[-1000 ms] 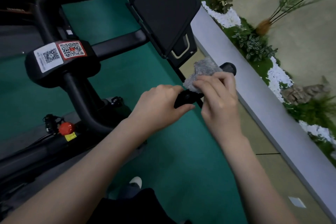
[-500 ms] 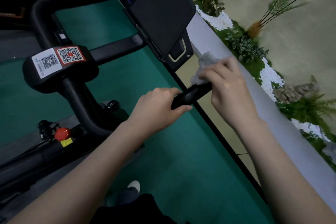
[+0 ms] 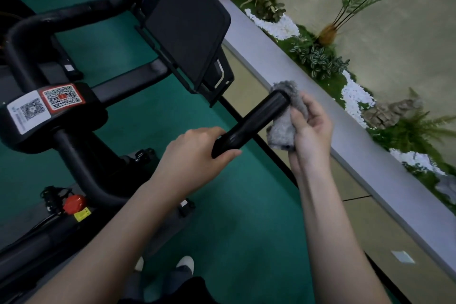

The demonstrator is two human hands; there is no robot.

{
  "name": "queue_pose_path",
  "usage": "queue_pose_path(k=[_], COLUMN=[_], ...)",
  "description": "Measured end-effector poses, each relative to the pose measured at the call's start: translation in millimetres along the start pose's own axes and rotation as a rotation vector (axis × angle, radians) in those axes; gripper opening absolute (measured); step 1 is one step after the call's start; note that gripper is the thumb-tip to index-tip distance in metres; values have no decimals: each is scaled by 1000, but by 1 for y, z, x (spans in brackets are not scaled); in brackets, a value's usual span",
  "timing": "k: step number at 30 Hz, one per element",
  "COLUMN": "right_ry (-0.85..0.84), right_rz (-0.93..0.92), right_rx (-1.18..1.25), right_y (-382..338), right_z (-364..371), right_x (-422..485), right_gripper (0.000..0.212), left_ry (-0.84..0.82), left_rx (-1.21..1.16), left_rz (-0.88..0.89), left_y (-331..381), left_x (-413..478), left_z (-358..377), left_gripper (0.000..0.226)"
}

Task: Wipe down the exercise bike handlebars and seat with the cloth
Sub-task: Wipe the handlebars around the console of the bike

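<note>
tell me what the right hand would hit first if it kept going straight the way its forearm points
Probably the tip of the black handlebar grip: the right hand holds the grey cloth right beside it. Beyond that lies the grey ledge, though depth is unclear.

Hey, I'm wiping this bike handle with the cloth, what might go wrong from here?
The right hand holds the cloth bunched at the tip of the handlebar, so it may slip off the end. The left hand grips the bar's near part, so that patch could go unwiped.
</note>
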State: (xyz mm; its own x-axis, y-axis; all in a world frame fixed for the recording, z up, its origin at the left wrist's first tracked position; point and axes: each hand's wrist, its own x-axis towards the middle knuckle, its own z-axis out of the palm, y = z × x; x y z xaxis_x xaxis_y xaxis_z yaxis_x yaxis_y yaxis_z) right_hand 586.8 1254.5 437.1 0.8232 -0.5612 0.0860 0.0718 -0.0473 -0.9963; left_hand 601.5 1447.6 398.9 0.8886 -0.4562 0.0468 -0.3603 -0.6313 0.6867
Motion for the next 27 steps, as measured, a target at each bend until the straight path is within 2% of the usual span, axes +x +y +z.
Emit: queue_pose_path(k=[2,4,6,9,11,13,19,27], right_ry=[26,28,29,-67,-112,-137,-199,-52], right_rz=[-140,-205,-93,221,305,335,371,269], right_rx=[-81,-117,-14,287,444,495,421,439], right_y=[-1,-3,2,20,29,35,50,49], right_z=[2,5,7,12,13,14,20,27], right_x=[2,10,14,3,-5,-8,-32,-39], right_gripper=[42,44,38,30,32,35,32,25], left_ry=[-2,-5,-3,-16,-30,-37,-38,-40], left_rx=[-2,-1,5,-5,-30,-50,-74,-45], left_rz=[2,0,-8,-20,-21,-18,0,12], left_y=[1,1,2,3,2,2,3,1], left_x=[0,0,0,-1,0,0,-1,-3], left_z=[0,-1,-1,-2,-3,-4,-6,-7], left_gripper=[41,41,41,42,43,43,46,45])
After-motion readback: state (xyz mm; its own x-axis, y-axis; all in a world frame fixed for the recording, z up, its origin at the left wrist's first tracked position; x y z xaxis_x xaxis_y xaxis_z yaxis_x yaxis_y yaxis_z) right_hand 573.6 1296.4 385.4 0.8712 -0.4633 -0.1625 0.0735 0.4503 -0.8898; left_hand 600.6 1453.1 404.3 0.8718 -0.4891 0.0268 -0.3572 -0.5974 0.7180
